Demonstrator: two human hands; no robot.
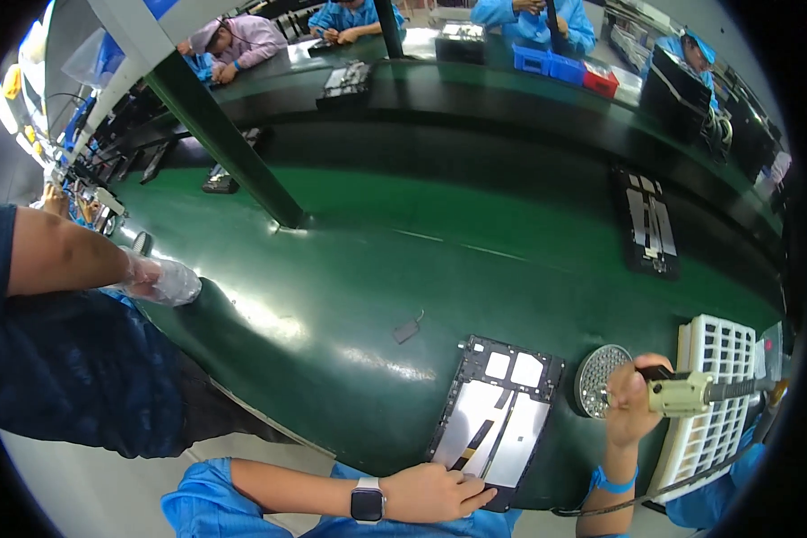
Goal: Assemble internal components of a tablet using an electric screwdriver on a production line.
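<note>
An opened tablet (522,430) with silver plates and black ribbon cables lies on the green bench in front of me. My left hand (432,492) rests across its near end, fingers laid over the surface, a watch on the wrist. My right hand (632,403) is raised and closed around a cream electric screwdriver (681,394), with a cable at its far end. Beside that hand, right of the tablet, stands a round metal dish (585,394) of small bright parts. The screwdriver's tip is hidden behind the fingers.
A white gridded tray (708,336) stands at the right. A small dark tag (407,332) lies beyond the tablet. Another opened tablet (651,224) sits on the dark strip. A green post (233,148) rises at left, near another person's plastic-wrapped arm (166,280). Co-workers sit opposite.
</note>
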